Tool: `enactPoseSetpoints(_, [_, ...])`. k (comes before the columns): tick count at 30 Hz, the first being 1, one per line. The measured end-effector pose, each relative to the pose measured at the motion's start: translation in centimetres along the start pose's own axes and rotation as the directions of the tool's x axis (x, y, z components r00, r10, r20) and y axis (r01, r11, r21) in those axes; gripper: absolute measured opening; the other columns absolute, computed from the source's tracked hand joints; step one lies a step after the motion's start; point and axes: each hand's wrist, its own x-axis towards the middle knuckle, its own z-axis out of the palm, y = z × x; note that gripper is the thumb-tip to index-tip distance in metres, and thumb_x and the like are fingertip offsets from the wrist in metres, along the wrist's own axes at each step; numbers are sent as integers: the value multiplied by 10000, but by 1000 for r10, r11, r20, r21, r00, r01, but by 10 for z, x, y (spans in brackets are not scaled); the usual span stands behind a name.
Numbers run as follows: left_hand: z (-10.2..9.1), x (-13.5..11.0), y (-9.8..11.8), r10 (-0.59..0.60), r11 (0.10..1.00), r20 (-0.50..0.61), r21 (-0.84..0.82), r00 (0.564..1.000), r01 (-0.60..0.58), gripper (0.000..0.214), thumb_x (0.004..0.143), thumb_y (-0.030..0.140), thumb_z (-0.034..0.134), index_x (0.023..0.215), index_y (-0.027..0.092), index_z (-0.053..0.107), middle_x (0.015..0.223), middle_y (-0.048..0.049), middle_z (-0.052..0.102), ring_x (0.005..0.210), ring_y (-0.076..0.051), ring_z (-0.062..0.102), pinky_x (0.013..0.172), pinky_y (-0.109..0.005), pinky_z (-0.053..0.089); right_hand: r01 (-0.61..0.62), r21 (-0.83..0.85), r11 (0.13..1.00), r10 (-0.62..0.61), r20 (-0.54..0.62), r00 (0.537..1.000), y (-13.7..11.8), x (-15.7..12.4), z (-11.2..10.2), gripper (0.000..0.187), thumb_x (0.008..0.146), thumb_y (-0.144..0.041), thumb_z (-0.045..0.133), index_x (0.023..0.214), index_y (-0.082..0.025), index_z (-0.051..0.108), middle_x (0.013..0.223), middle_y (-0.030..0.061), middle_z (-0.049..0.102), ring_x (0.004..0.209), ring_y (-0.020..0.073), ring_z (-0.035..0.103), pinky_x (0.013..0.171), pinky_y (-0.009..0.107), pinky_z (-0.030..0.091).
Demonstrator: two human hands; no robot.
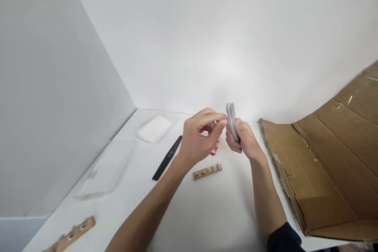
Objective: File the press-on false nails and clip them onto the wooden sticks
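My right hand [242,138] is wrapped round a grey nail buffer [232,120] with a white middle layer and holds it upright, tilted slightly. My left hand [203,130] meets the buffer's left face with thumb and index finger pinched together. Whatever is between those fingertips is too small or hidden to make out. Below the hands lies a short wooden strip [207,171] with several small shiny pieces in a row. A black nail file [167,158] rests on the table beside my left forearm. Partly behind my left hand is a red and white packet [215,149].
A large cardboard sheet [327,165] with folded edges covers the right side. On the left of the white table [189,212] are a clear plastic box [103,171], a white tray [155,128] and another wooden strip [72,236]. White walls stand behind and left.
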Motion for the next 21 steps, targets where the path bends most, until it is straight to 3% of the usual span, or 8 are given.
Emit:
enactPoseSetpoints(7, [2, 1, 2, -6, 1000, -43, -29, 999, 5, 179, 970, 264, 729, 818, 189, 785, 686, -1, 625, 549, -74, 484, 469, -199, 406, -43, -2, 999, 43, 33, 999, -1, -2, -4, 641, 1058, -678, 468, 613, -218, 444, 455, -90, 298, 361, 64, 248, 363, 215, 215])
enactPoseSetpoints(13, [3, 0, 0, -32, 999, 4, -44, 999, 32, 178, 964, 252, 729, 805, 194, 783, 710, -6, 656, 571, -79, 507, 461, -194, 396, 10, 35, 999, -8, -61, 998, 1, 0, 2, 676, 1055, -734, 387, 627, -218, 473, 446, -97, 276, 346, 68, 234, 353, 219, 213])
enactPoseSetpoints(18, [3, 1, -1, -36, 996, -29, -83, 999, 33, 174, 963, 290, 742, 829, 189, 790, 695, -6, 641, 560, -78, 484, 468, -204, 402, -62, -12, 998, 62, 17, 998, -2, -2, 0, 668, 1037, -736, 444, 613, -219, 446, 450, -92, 296, 352, 63, 243, 360, 214, 220])
enactPoseSetpoints(21, [3, 1, -1, -56, 994, 11, -88, 998, 57, 182, 965, 292, 738, 825, 186, 788, 729, -24, 674, 587, -88, 518, 467, -203, 407, -35, -12, 999, 35, -21, 999, -4, -2, -1, 678, 1046, -733, 421, 606, -217, 450, 446, -92, 286, 349, 63, 244, 363, 217, 214])
